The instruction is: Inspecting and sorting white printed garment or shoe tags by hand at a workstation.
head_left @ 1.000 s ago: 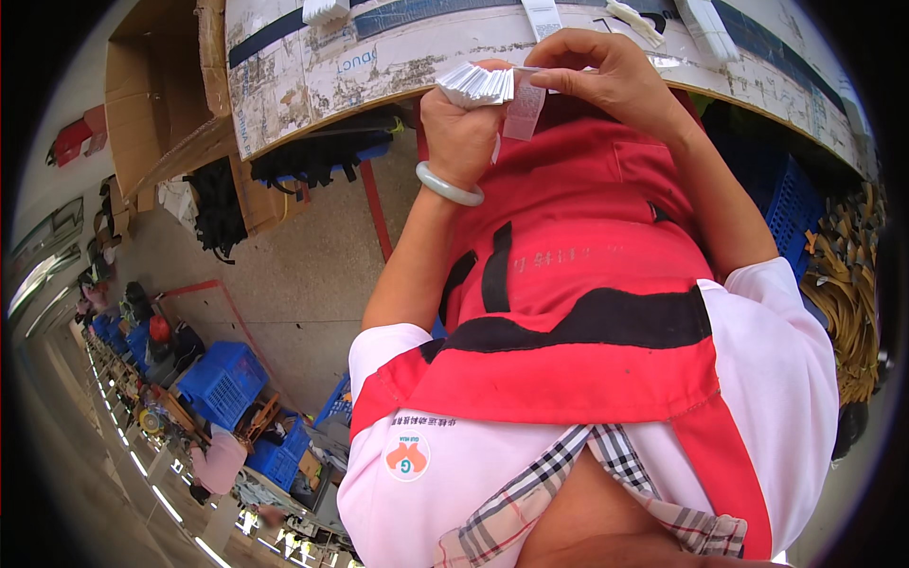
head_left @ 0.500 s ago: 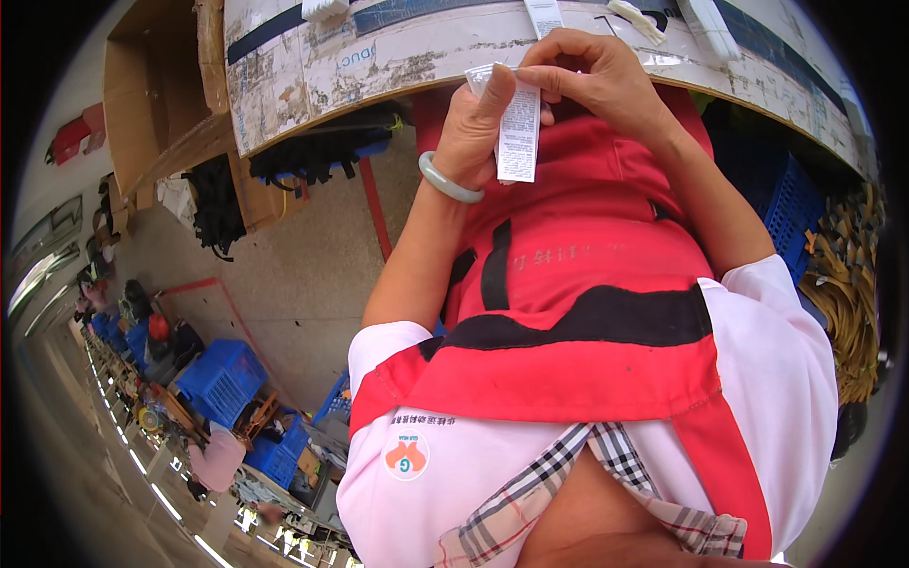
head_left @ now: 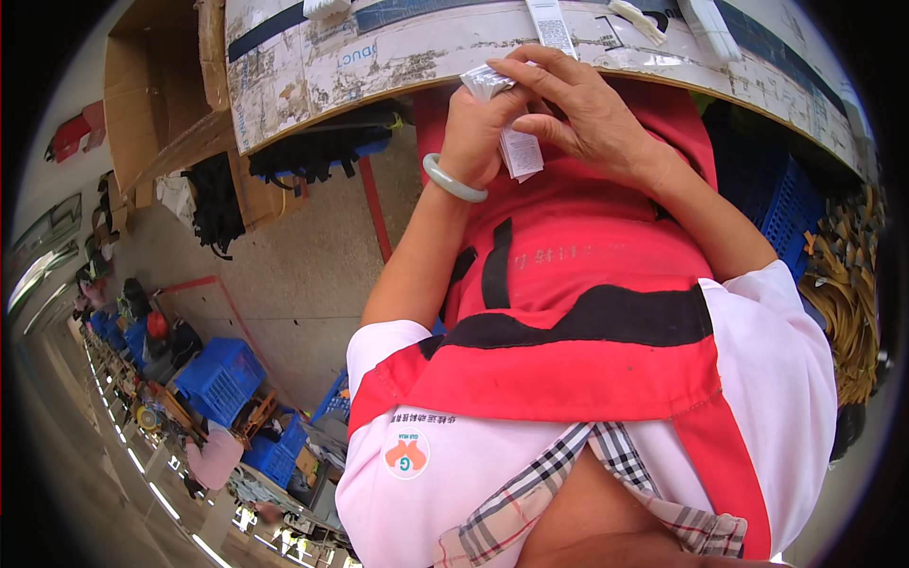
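Observation:
My left hand (head_left: pixel 476 133), with a pale bangle at its wrist, is closed around a small bundle of white printed labels (head_left: pixel 522 154). The labels' lower ends hang below its fingers, over my red apron (head_left: pixel 578 189). A shiny clear plastic wrap (head_left: pixel 486 82) sticks out above the same hand. Across the top lies my right hand (head_left: pixel 578 109), its fingertips on the bundle's upper end and its thumb against the labels lower down. The part between the two hands is hidden. Just beyond, a white printed strip (head_left: pixel 551 28) lies on the worn table (head_left: pixel 426 62).
White bundled strips (head_left: pixel 710 33) and a pale twisted cord (head_left: pixel 636 21) lie on the table. At left stands an open cardboard box (head_left: pixel 156 85), with black straps (head_left: pixel 210 204) below. Blue crates (head_left: pixel 222 379) stand lower left; another (head_left: pixel 791 208) is at right beside stacked brown pieces (head_left: pixel 847 293).
The long hanging label now shows as a shorter bundle. My right hand has come down over my left, its thumb now at the labels, and its upper pinch has loosened into longer fingers.

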### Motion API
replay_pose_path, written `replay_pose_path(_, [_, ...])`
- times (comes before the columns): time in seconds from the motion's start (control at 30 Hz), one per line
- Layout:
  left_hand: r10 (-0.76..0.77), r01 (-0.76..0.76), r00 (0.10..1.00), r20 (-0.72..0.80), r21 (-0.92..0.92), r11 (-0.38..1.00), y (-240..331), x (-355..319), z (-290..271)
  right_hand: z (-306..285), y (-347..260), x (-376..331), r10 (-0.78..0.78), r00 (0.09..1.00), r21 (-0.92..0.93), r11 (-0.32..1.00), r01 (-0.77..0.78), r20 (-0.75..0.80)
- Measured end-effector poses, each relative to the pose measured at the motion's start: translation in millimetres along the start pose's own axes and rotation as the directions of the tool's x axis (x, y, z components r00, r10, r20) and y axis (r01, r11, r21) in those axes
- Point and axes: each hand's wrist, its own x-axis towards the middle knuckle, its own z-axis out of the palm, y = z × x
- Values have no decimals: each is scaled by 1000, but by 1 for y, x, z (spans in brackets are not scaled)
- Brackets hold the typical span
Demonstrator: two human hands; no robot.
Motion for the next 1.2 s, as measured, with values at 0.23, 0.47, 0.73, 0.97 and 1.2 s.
replay_pose_path(0.23, [-71,72,997,22,-33,997,3,-3,-2,-28,32,27,-14,990,-11,1000,13,-138])
replay_pose_path(0.47, [-64,59,997,31,144,988,5,4,-1,-28,77,46,136,956,11,990,-138,-259])
replay_pose_path(0.73, [669,-591,717,195,680,435,17,15,-4,-37,34,34,117,993,383,917,-116,22])
replay_pose_path(0.97, [430,-401,900,73,527,750,12,2,0,-36,25,20,173,985,355,920,-165,10])
replay_pose_path(1.2, [473,-449,874,109,555,701,17,1,-1,-35,23,20,227,971,448,863,-234,70])
